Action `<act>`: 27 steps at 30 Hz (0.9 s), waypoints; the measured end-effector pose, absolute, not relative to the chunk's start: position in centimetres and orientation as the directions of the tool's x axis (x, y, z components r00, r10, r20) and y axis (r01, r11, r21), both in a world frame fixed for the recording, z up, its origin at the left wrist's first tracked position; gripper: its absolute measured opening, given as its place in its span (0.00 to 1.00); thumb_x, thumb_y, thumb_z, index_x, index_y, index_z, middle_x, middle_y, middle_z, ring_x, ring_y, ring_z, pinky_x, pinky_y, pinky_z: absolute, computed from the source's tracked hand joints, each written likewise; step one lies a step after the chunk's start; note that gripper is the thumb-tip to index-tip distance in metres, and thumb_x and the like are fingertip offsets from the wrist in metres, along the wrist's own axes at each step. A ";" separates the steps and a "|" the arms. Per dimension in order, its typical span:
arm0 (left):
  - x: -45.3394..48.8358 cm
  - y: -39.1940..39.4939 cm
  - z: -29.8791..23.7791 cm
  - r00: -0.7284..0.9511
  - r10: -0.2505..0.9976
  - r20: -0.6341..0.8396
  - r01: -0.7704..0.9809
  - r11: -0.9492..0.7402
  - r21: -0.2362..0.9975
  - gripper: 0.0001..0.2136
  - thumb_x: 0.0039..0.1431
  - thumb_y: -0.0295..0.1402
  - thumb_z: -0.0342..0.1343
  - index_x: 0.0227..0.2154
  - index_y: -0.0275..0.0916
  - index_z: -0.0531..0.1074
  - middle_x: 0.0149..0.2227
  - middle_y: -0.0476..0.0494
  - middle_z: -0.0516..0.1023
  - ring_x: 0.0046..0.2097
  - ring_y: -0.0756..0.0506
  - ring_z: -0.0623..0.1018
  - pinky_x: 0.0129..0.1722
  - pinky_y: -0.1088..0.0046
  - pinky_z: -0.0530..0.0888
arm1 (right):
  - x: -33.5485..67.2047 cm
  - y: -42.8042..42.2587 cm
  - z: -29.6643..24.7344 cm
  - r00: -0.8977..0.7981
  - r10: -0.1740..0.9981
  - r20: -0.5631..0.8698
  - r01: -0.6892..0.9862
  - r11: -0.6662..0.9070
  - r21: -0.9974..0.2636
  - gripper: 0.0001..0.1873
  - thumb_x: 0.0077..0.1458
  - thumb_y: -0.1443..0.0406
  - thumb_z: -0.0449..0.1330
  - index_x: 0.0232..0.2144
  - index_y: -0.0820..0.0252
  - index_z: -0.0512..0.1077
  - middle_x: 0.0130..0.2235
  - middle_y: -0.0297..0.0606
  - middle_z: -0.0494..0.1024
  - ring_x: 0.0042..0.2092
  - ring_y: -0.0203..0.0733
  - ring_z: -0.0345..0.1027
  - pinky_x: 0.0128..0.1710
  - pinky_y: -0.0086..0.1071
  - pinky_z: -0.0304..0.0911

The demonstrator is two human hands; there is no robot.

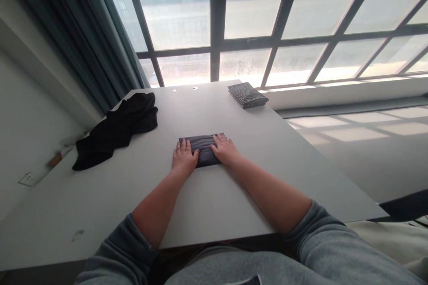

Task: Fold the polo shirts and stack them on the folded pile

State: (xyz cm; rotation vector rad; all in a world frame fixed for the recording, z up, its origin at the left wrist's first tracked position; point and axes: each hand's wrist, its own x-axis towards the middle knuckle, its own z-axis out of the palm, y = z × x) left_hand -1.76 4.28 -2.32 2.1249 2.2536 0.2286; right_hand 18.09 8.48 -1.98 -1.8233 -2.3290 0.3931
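Note:
A small dark folded cloth (203,148) lies flat in the middle of the grey table (217,196). My left hand (184,157) rests flat on its left end with the fingers stretched out. My right hand (225,149) lies flat on its right end, fingers spread over the fabric. Both palms press down on the cloth; neither hand grips it.
A crumpled black garment (117,128) lies at the table's left side. A folded striped cloth (247,94) sits at the far edge by the window. A teal curtain (83,40) hangs at the left. The table's right edge drops to the floor.

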 end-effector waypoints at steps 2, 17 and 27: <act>-2.3 4.6 -2.4 -0.074 0.996 0.056 0.988 0.066 0.139 0.34 0.74 0.48 0.40 0.74 0.31 0.54 0.76 0.33 0.48 0.75 0.31 0.54 0.74 0.49 0.53 | 18.4 8.9 -2.1 -0.240 0.970 -0.046 0.929 0.215 -0.302 0.36 0.76 0.53 0.44 0.77 0.66 0.48 0.76 0.47 0.41 0.77 0.51 0.32 0.76 0.50 0.35; -4.9 2.5 -0.8 0.558 0.814 0.163 0.773 -0.581 0.255 0.31 0.61 0.41 0.65 0.67 0.50 0.68 0.72 0.44 0.63 0.74 0.32 0.58 0.74 0.43 0.53 | 23.3 7.3 -1.1 -0.790 0.577 0.205 0.489 0.796 -0.358 0.42 0.60 0.60 0.70 0.72 0.53 0.63 0.73 0.43 0.54 0.75 0.57 0.43 0.74 0.52 0.48; -4.3 2.8 -0.8 0.426 0.863 0.273 0.831 -0.492 0.258 0.34 0.47 0.18 0.55 0.60 0.41 0.73 0.64 0.39 0.74 0.66 0.38 0.73 0.69 0.57 0.67 | 20.8 7.6 -2.3 -0.622 0.722 0.301 0.646 0.691 -0.323 0.34 0.59 0.79 0.55 0.66 0.57 0.72 0.67 0.45 0.67 0.67 0.49 0.62 0.70 0.45 0.58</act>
